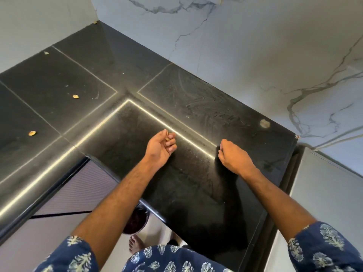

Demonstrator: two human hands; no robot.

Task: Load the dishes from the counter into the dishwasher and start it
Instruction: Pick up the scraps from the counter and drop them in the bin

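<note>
1. Black polished stone makes up the L-shaped counter (pixel 196 114), which runs from the far left corner to the near right, backed by white marble-veined wall tiles (pixel 255 46).
2. No dishes show on the counter, and no dishwasher can be made out; the task's things lie outside this view.
3. Small tan scraps, perhaps shells or peels, sit well apart on the left slab: one far (pixel 46 53), one in the middle (pixel 75 96), one nearer the left edge (pixel 32 133).
4. Left hand (pixel 161 146) hangs above the counter's middle, palm turned up, its fingers curled round a small tan bit (pixel 167 138), likely one such scrap gathered up.
5. Right hand (pixel 233 154) hovers to the right with knuckles up and fingers curled under. Whether it pinches anything I cannot tell, since the fingertips are hidden.
6. A pale round mark (pixel 264 123) lies far right on the slab, near the wall.
7. My judgement is that the person is clearing crumbs off the counter, a tidy-up step beside the loading itself.
8. Below the counter edge, a bare foot (pixel 135 243) and a dark round container (pixel 137 220) show on the floor.
</note>
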